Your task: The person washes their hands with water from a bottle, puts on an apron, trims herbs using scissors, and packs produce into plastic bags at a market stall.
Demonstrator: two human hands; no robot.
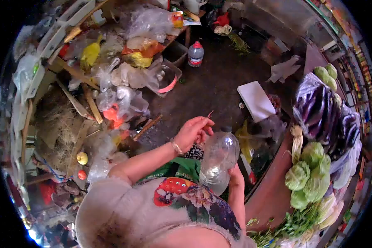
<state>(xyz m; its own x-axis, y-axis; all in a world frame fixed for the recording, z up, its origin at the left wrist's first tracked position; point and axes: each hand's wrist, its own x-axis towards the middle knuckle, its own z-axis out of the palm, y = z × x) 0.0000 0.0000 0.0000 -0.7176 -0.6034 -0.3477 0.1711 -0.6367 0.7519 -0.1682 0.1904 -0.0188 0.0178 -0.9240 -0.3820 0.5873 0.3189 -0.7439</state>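
My right hand [236, 177] is wrapped round the side of a large clear plastic bottle [220, 159]. The bottle is tilted in front of my chest, its neck pointing away from me. Its body looks crumpled and see-through, and part of my right hand is hidden behind it. My left hand [195, 131] is beside the bottle's upper end, thumb and fingers pinched together. A thin reddish strand [210, 114] sticks out from the fingertips; its exact kind is too small to tell.
To my right, a sloping stand holds cabbages [312, 175], bagged eggplants [318, 107] and leafy greens [295, 225]. At left lie heaped plastic bags [120, 78] and wooden sticks [93, 103]. A red-capped bottle [196, 54] and a white box [256, 100] stand ahead.
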